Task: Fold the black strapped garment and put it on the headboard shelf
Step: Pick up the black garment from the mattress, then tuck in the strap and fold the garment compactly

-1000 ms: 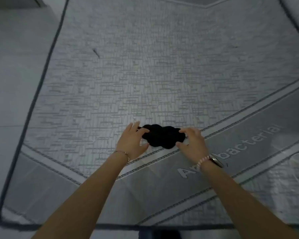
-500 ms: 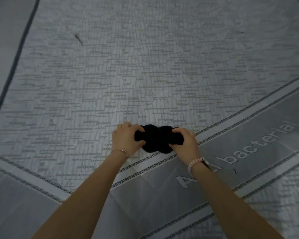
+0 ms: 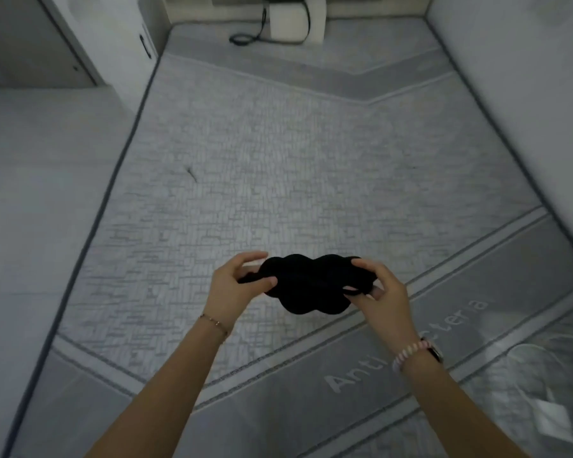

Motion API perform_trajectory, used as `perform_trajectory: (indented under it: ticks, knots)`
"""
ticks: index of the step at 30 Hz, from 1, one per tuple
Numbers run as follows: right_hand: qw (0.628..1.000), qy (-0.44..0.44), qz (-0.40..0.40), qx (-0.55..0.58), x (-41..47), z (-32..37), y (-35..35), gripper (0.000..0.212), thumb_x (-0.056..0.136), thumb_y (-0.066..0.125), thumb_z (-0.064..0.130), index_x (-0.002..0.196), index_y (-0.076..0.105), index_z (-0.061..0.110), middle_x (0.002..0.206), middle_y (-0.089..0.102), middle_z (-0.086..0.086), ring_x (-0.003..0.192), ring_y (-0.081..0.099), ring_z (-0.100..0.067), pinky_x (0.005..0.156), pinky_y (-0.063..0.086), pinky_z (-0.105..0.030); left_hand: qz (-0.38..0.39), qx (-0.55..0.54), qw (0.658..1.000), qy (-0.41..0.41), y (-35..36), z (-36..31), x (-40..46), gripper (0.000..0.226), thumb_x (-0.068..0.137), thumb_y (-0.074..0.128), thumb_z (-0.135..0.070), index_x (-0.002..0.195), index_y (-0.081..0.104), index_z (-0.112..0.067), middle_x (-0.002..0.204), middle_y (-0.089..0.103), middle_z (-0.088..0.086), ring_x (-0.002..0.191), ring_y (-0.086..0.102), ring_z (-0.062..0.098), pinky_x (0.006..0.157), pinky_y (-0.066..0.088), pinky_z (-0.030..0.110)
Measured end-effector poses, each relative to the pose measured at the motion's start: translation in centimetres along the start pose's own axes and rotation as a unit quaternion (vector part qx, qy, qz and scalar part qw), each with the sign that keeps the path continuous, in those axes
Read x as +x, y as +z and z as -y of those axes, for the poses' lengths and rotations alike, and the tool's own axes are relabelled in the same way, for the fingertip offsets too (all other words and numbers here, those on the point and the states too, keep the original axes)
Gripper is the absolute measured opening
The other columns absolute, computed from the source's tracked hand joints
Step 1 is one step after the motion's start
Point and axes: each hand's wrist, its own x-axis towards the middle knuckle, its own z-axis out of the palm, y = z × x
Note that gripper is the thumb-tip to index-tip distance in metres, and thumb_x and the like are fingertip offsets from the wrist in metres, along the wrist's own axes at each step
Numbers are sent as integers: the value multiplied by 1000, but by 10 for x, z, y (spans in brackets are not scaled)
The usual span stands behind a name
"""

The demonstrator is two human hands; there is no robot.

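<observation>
Head view. The garment (image 3: 306,285), a black, lobed bundle, is held in the air between both hands above the near half of the mattress (image 3: 278,166), just beyond the dark band printed with lettering (image 3: 407,345). The left hand (image 3: 237,289) pinches the garment's left end between thumb and fingers, a thin strap trailing across its palm. The right hand (image 3: 376,292) grips the right end, its fingers curled around a strap loop. Whether the garment touches the mattress cannot be told. The left wrist bears a thin bracelet (image 3: 214,322); the right wrist bears a beaded bracelet (image 3: 407,353) and a watch (image 3: 435,352). At the mattress's far edge stands a white box (image 3: 296,19) with a black cable (image 3: 245,36) coiled beside it. Pale, blurred items (image 3: 543,391) lie at the near right corner.
</observation>
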Motion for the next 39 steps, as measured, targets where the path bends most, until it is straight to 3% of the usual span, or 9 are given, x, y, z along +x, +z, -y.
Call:
perform_trajectory:
  ticks: [3, 6, 8, 11, 17, 22, 27, 33, 39]
  knots:
    - [999, -44, -15, 8, -12, 91, -17, 40, 81, 75, -6, 110, 66, 20, 111, 65, 18, 101, 67, -3, 84, 58, -18, -18, -87, 995, 36, -2, -85, -40, 58, 78, 82, -3, 129, 63, -23, 111, 76, 7, 104, 73, 16, 84, 61, 24]
    - [996, -85, -34, 12, -27, 168, -33, 40, 82, 76, -3, 114, 66, 19, 113, 66, 18, 104, 68, -7, 85, 59, -23, -7, -201, 978, 56, -1, -156, -79, 53, 80, 80, -6, 128, 63, -18, 118, 74, 13, 115, 70, 27, 94, 58, 38]
    - [993, -104, -45, 28, -37, 209, -41, 39, 82, 75, -3, 116, 66, 16, 113, 66, 17, 105, 69, -9, 84, 59, -23, 44, -326, 944, 41, 0, -194, -101, 37, 86, 71, -19, 122, 67, -11, 119, 74, 15, 119, 67, 35, 96, 58, 45]
    - [990, -114, -56, 59, -46, 253, -48, 38, 82, 74, -6, 115, 67, 12, 114, 67, 7, 106, 69, -16, 82, 60, -24, 106, -415, 904, -18, 1, -238, -125, 48, 97, 50, -48, 122, 70, -13, 129, 69, 20, 121, 64, 41, 104, 49, 56]
    - [985, -143, -68, 68, -58, 302, -44, 39, 78, 77, -7, 113, 69, 9, 113, 68, 4, 108, 69, -19, 87, 61, -37, 153, -324, 933, 1, 11, -287, -145, 47, 94, 54, -53, 129, 66, -23, 139, 63, 12, 121, 64, 39, 100, 51, 61]
    - [986, -109, -57, 110, -68, 318, -33, 33, 84, 76, 10, 117, 70, 10, 121, 68, -2, 101, 73, -18, 82, 63, -38, 215, -277, 935, 56, 13, -300, -155, 41, 96, 45, -59, 137, 50, -59, 147, 51, -2, 132, 54, 33, 101, 45, 68]
    - [978, -15, -8, 209, -80, 330, -27, 26, 95, 63, 31, 111, 73, 13, 115, 75, -10, 101, 74, -25, 79, 62, -37, 193, -206, 956, 79, 20, -301, -167, 38, 97, 43, -61, 134, 51, -61, 151, 45, -10, 137, 48, 25, 104, 45, 63]
    - [939, 75, 26, 334, -89, 330, -28, 57, 98, 46, 50, 115, 70, 2, 127, 68, -19, 109, 70, -40, 98, 54, -54, 159, -138, 970, 119, 30, -297, -174, 38, 103, 44, -44, 137, 51, -56, 147, 46, -24, 137, 45, 12, 95, 56, 37]
    - [909, 103, 78, 396, -94, 328, -30, 55, 99, 43, 51, 104, 70, 4, 125, 68, -20, 115, 63, -45, 100, 50, -54, 142, -109, 979, 101, 30, -288, -179, 49, 101, 54, -29, 140, 46, -58, 143, 47, -15, 123, 54, 14, 94, 58, 50]
